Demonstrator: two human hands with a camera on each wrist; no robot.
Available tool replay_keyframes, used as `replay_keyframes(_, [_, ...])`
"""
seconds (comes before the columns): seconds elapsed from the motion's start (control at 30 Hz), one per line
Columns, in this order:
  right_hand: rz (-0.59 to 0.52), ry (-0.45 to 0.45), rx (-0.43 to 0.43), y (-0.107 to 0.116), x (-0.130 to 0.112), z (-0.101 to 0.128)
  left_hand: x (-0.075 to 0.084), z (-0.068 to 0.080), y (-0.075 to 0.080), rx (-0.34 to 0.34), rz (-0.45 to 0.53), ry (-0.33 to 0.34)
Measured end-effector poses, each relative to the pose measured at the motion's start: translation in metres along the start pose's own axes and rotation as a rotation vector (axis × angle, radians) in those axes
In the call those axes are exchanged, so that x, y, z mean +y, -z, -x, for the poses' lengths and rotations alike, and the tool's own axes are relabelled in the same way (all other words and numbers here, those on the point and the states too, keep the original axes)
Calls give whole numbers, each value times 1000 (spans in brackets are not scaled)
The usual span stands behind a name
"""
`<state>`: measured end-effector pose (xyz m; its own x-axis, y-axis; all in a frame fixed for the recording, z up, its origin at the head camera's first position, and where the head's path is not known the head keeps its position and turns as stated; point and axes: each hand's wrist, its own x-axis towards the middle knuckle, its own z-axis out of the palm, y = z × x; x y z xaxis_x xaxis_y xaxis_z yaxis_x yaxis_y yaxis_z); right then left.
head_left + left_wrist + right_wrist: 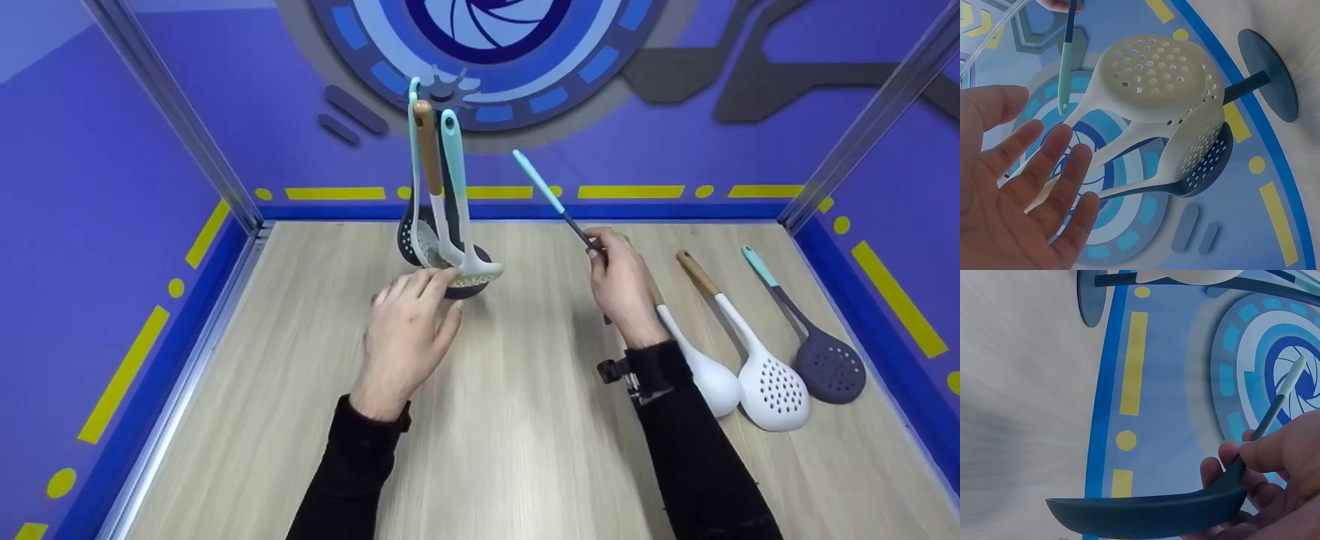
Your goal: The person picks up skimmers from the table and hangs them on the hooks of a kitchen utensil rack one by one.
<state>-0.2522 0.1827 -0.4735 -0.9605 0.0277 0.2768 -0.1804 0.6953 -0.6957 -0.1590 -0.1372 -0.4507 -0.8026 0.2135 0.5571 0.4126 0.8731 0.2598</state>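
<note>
Teal-handled dark spoon (559, 203) is pinched in the right hand (621, 289), lifted over the table (525, 420), handle tilted toward the rack (442, 225). Left hand (409, 334) lies relaxed, fingers straight, by the rack base, gripping nothing. My read: steady the base, approach high, clear the 3 hanging utensils. Open room centre-table; 3 ladles (750, 360) lie right.

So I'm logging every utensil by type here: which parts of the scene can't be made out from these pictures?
- Dark utensil in the right hand: its head is hidden behind the hand in the head view and seen only edge-on, cut by the frame, in the right wrist view.
- Rack: how the hanging utensils attach at the top is too small in the head view.
- White spoon: its handle is hidden by the right hand and sleeve.
- Left hand: contact with the rack's base is unclear.
</note>
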Motion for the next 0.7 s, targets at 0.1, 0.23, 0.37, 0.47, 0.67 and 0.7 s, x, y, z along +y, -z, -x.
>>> replay_keyframes(0.1, [-19,-3,-13,-1,-4,-5,-1,0,2,-5,-3,2])
replay_keyframes(0.23, [-49,-11,-33,-4,-10,-12,-2,0,3,-7,0,4])
replay_keyframes(0.37, [-55,3,-39,-6,-13,-18,-4,-1,6,-7,5,10])
replay_keyframes(0.47, [-58,13,-46,-7,-16,-22,-4,-2,7,-9,6,13])
replay_keyframes(0.67, [-81,20,-67,-11,-21,-28,-6,-5,11,3,5,8])
replay_keyframes(0.7, [-91,20,-70,-12,-22,-29,-6,-6,11,6,3,7])
